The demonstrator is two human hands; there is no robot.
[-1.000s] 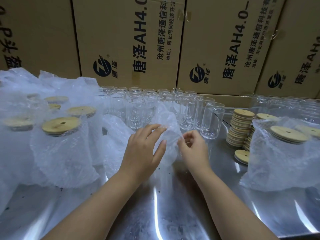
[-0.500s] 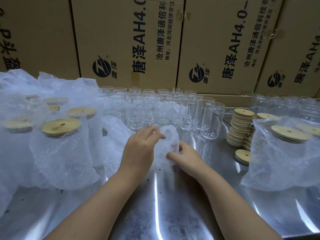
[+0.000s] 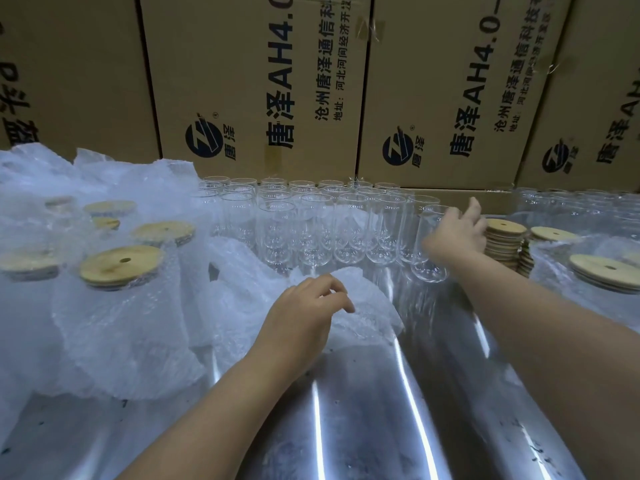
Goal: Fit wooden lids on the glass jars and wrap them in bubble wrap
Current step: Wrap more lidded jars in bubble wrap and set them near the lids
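The left hand [image 3: 304, 315] lies on a loose bubble wrap sheet [image 3: 367, 308] spread on the steel worktop [image 3: 346, 417]. Its fingers are loosely curled, with the tips touching the plastic and no pinch to be seen. This looks like a way of keeping the light sheet flat and ready as a landing place. The right hand [image 3: 457, 233] is stretched out to the nearest glass jar [image 3: 427, 259], the one at the right front corner of the block of bare glass jars [image 3: 311, 230]. The hand is at the jar's rim with the thumb raised, but it is blurred, so it is not clear whether the fingers have closed round the glass. That corner jar is probably the chosen one because it can be taken without knocking its neighbours. It also stands just beside the stacked wooden lids [image 3: 505, 229], so a lid is close once the jar is free. Finished wrapped jars [image 3: 114, 323], each with a lid showing on top, are gathered at the left, and another stands at the far right [image 3: 604, 268]. This leaves the middle for working. Cardboard boxes [image 3: 259, 81] wall off the back of the worktop.
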